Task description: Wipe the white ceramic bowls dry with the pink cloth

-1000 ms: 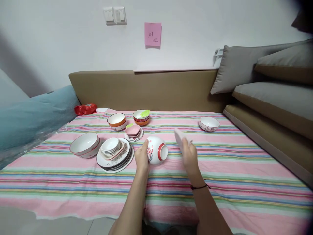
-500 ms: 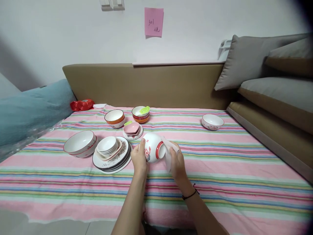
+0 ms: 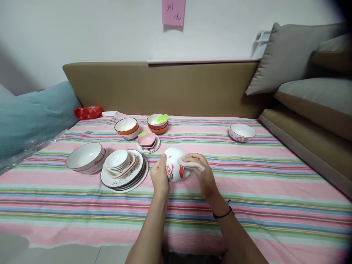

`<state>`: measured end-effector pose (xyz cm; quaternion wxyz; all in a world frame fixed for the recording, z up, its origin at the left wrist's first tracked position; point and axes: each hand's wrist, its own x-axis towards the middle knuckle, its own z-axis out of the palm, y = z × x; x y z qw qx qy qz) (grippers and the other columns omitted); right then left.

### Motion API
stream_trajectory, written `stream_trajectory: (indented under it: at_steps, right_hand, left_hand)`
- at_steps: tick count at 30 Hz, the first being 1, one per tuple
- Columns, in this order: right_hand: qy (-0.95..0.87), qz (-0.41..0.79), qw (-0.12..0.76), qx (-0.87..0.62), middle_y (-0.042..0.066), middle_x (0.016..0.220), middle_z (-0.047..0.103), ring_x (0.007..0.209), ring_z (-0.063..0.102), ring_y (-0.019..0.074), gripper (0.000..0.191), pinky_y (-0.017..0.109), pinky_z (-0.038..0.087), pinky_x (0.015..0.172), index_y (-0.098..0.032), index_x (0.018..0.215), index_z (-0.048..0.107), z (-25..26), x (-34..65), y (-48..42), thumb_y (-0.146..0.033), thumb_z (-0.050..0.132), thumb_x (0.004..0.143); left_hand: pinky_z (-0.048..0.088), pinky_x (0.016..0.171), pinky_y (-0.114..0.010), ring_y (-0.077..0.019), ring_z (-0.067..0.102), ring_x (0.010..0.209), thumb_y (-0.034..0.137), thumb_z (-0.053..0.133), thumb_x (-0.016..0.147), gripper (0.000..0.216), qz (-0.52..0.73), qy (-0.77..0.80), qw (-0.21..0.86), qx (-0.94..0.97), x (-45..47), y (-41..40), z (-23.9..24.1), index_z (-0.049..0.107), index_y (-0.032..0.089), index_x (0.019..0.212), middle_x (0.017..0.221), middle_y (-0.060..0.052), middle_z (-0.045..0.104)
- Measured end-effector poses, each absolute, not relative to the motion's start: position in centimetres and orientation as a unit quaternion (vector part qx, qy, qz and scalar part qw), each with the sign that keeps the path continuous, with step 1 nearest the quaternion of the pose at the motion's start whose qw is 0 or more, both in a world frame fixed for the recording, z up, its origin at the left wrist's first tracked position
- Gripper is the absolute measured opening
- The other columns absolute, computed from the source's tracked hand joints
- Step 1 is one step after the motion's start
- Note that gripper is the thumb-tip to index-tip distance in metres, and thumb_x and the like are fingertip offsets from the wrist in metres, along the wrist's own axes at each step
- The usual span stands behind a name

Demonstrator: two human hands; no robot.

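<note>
I seem to be in a home, in something like a living room or bedroom. A padded tan backrest [image 3: 165, 90] runs along the plain white wall [image 3: 96, 33] ahead of me, and soft grey cushions [image 3: 297, 60] are heaped to my right, as on a sofa. A striped cloth [image 3: 275, 183] with household plates [image 3: 109, 180] and bowls [image 3: 85, 157] lies before me, above pale floor tiles [image 3: 66, 255].
</note>
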<state>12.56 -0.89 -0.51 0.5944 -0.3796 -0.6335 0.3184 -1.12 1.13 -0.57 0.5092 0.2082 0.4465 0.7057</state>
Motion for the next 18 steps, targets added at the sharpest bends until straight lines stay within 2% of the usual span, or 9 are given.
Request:
stream_trajectory:
  at_steps: [5, 11, 18]
  right_hand:
    - [-0.51, 0.396, 0.632, -0.429, 0.007, 0.112, 0.062, 0.107, 0.056, 0.024, 0.029, 0.042, 0.044, 0.094, -0.024, 0.106, 0.065, -1.25, 12.65, -0.44, -0.029, 0.043, 0.089]
    - [-0.712, 0.248, 0.556, -0.351, 0.005, 0.115, 0.061, 0.114, 0.051, 0.0244, 0.031, 0.047, 0.035, 0.104, -0.029, 0.108, 0.068, -0.67, 13.02, -0.9, -0.034, 0.042, 0.093]
    - [-0.549, 0.374, 0.626, -0.408, 0.007, 0.114, 0.061, 0.112, 0.055, 0.024, 0.028, 0.042, 0.042, 0.099, -0.025, 0.105, 0.067, -1.41, 13.3, -0.14, -0.026, 0.043, 0.09]
  left_hand:
    - [0.047, 0.053, -0.024, -0.013, 0.061, 0.055, 0.052, 0.079, 0.059, 0.045, 0.704, 0.45, 0.52, 0.176, -0.6, 1.36, -0.5, 0.068, 0.011, 0.074, 0.067, -0.004, 0.069]
    - [0.042, 0.05, -0.022, -0.0102, 0.055, 0.049, 0.053, 0.079, 0.06, 0.043, 0.702, 0.454, 0.51, 0.205, -0.46, 1.82, -0.98, 0.065, 0.012, 0.067, 0.056, 0.001, 0.061]
    - [0.041, 0.05, -0.023, -0.0107, 0.054, 0.049, 0.054, 0.077, 0.061, 0.043, 0.692, 0.465, 0.515, 0.202, -0.33, 1.53, -1.11, 0.065, 0.013, 0.067, 0.057, 0.0, 0.061]
